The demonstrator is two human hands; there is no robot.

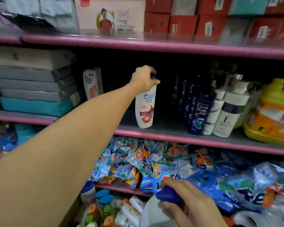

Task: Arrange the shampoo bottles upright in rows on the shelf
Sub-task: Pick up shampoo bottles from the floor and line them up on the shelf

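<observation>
Shampoo comes first: a white plastic bottle with a dark blue cap and red swirl label stands upright on the grey middle shelf with the pink front edge, around the centre of my view. My left hand grips its cap from above, fingers curled round it. At about three o'clock from it, well apart, I see a row of dark blue shampoo bottles. Down at five o'clock, my right hand curls round the blue cap of a second white bottle, held below the shelves.
</observation>
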